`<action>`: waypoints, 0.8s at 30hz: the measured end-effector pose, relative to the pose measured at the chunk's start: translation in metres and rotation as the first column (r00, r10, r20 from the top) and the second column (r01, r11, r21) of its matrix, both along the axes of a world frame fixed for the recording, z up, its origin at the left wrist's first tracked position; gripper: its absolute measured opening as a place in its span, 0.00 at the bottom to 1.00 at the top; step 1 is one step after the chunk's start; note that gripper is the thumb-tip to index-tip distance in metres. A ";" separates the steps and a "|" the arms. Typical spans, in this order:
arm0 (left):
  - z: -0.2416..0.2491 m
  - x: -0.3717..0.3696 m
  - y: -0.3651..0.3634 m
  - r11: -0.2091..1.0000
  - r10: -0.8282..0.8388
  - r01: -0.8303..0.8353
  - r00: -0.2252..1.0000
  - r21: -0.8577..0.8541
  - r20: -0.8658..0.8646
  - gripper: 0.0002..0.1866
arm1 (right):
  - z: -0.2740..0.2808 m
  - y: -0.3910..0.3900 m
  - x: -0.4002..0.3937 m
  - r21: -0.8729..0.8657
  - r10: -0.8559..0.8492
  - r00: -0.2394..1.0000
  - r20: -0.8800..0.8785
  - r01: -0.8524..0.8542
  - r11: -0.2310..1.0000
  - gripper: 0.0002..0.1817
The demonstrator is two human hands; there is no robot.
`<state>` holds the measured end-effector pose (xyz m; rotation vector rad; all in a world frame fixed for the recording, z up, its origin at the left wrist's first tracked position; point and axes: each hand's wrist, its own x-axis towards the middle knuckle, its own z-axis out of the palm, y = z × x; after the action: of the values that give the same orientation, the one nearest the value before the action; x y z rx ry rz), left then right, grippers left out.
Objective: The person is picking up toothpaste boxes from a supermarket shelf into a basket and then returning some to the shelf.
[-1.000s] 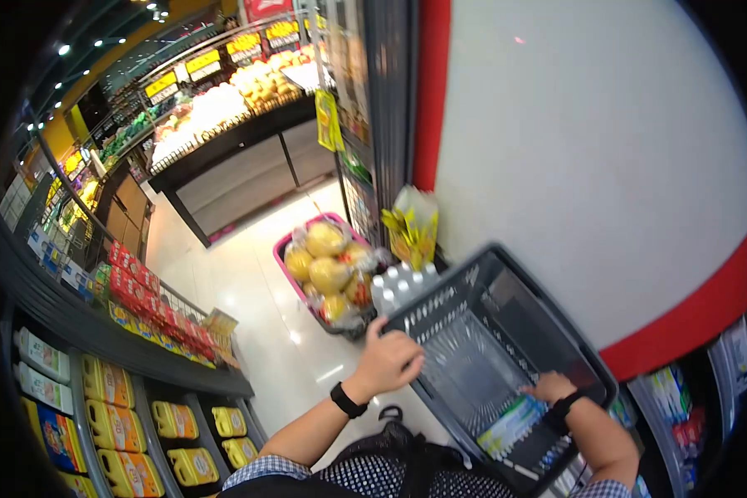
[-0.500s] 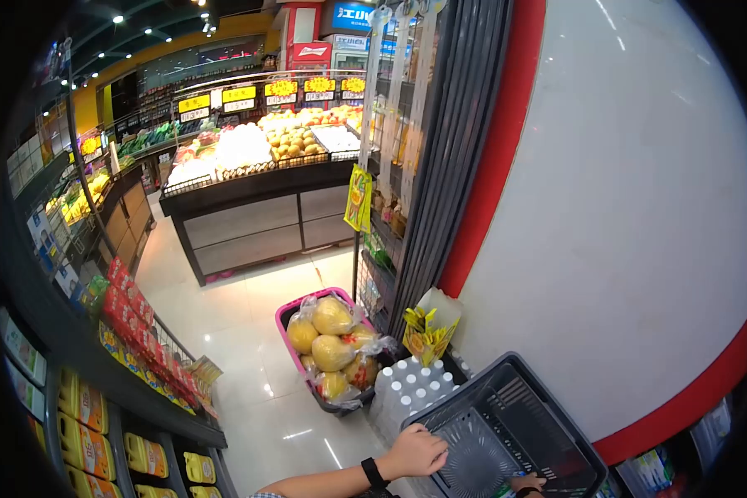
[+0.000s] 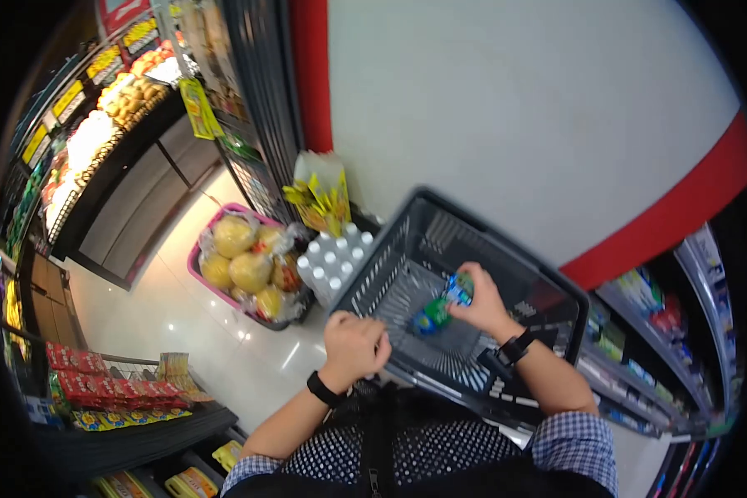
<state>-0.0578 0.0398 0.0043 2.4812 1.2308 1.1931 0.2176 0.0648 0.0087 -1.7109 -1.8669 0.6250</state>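
A dark grey shopping basket (image 3: pixel 523 249) with slotted walls stands in front of my body. My left hand (image 3: pixel 354 347), a dark band at its wrist, is closed on the basket's near left rim. Inside the basket, my right hand (image 3: pixel 481 307) is closed on a shiny green-and-blue package (image 3: pixel 459 289), its thumb toward the left. More green and blue (image 3: pixel 430 319) shows just below, over the basket floor; blur hides whether this is the same package or a second one. A dark watch is on the right wrist.
Left of the basket are white-capped bottles (image 3: pixel 336 259) and a pink-rimmed tub (image 3: pixel 197 257) of bagged yellow fruit (image 3: pixel 249 271). A white wall (image 3: pixel 515 124) rises behind. Shelves (image 3: pixel 639 332) stand right; red packets (image 3: pixel 112 383) sit lower left.
The view has swung right and down, so the basket appears nearer the middle. My right hand, barely visible before, now shows inside the basket with the green-and-blue package. My left hand stays at the rim.
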 end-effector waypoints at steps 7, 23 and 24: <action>-0.001 0.001 0.004 1.000 0.001 -0.001 1.000 0.001 -0.009 0.03 | -0.079 -0.046 0.051 0.102 0.041 0.996 -0.074 -0.034 0.994 0.45; 0.001 0.004 0.005 1.000 -0.008 0.008 0.999 -0.009 -0.039 0.04 | -0.119 -0.067 0.056 -0.338 0.209 0.833 0.512 -0.029 0.941 0.54; 0.002 0.004 0.005 1.000 -0.005 0.005 0.999 -0.011 -0.041 0.04 | -0.116 -0.066 0.057 -0.342 0.210 0.833 0.512 -0.026 0.939 0.54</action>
<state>-0.0535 0.0450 0.0060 2.5116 1.2372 1.1364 0.2745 -0.0008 -0.1070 -2.1677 -2.3834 0.5514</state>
